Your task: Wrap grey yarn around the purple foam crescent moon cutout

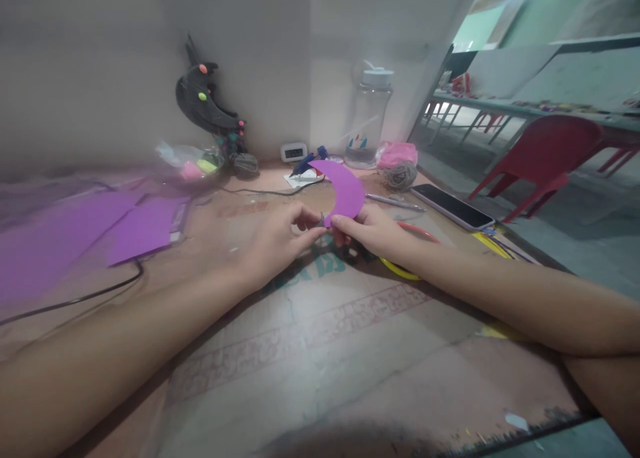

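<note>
A purple paper crescent stands upright over the table, its lower tip pinched between the thumb and fingers of my right hand. My left hand is closed in a pinch beside that same tip. A tiny greyish bit shows at its fingertips, too small to name. Behind the crescent, a blue glue gun rests on a white scrap. A pen lies just beyond my right hand, and the handles of red and yellow scissors or similar loops show partly under my right forearm.
Purple sheets and a black cord lie left. Against the board stand a dark crescent ornament, a small digital clock and a clear bottle. Grey yarn and a phone lie right; a red chair stands beyond.
</note>
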